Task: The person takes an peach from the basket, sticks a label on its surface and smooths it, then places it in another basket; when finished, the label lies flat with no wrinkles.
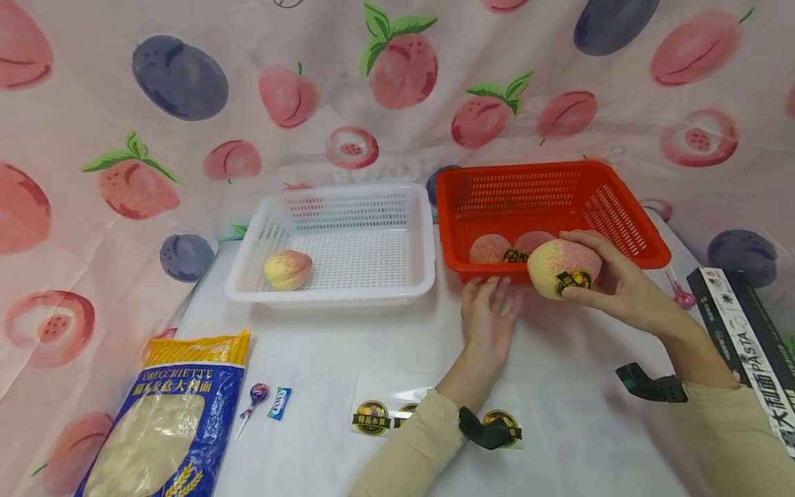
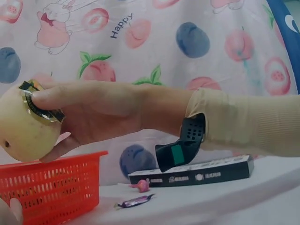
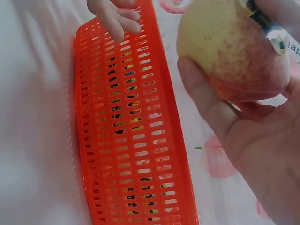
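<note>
My right hand point(image 1: 633, 290) grips a yellow-pink peach point(image 1: 562, 266) above the front rim of the red basket point(image 1: 633, 238). A black and gold label point(image 1: 573, 280) is stuck on that peach, and the thumb lies by its edge in the left wrist view. My left hand point(image 1: 487, 324) is at the basket's front wall, its fingers extended and holding nothing. Inside the red basket are pink peaches point(image 1: 491, 248), at least one with a label; others are partly hidden. One peach point(image 1: 288, 269) sits in the white basket point(image 1: 335, 297).
A clear sheet of round black and gold labels point(image 1: 373, 417) lies under my left forearm. To the left are a blue pasta bag point(image 1: 161, 421), a lollipop point(image 1: 258, 395) and a small candy point(image 1: 280, 403). A black pasta box point(image 1: 742, 338) and pink lollipop point(image 1: 683, 299) lie at the right.
</note>
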`<state>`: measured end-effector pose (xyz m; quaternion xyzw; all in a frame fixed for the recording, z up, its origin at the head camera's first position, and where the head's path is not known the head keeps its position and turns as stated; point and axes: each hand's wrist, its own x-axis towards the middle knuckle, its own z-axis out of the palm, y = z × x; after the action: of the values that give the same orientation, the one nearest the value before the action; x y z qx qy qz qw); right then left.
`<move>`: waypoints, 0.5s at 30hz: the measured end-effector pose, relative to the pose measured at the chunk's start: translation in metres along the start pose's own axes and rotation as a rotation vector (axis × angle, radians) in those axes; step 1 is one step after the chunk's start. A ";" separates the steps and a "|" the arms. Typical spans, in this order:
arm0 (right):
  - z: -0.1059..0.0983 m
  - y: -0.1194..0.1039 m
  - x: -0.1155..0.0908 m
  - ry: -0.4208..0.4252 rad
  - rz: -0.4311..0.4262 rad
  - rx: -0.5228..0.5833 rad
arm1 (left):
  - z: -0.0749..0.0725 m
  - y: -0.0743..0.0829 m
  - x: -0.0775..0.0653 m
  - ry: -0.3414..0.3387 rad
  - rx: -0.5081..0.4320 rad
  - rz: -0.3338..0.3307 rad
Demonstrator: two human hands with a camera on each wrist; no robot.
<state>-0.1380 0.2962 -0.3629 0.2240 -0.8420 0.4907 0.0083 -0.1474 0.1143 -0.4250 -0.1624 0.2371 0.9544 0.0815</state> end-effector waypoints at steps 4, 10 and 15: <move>0.008 0.000 -0.003 0.006 0.059 -0.112 | -0.004 0.002 -0.001 -0.003 0.051 -0.016; 0.024 -0.002 -0.002 -0.046 0.114 -0.169 | -0.013 0.005 -0.007 -0.116 0.267 -0.093; 0.035 -0.003 -0.003 -0.077 0.133 -0.147 | -0.022 0.017 -0.013 -0.304 0.578 -0.035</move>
<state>-0.1271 0.2665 -0.3790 0.1851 -0.8884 0.4182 -0.0401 -0.1331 0.0879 -0.4312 0.0076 0.4806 0.8593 0.1750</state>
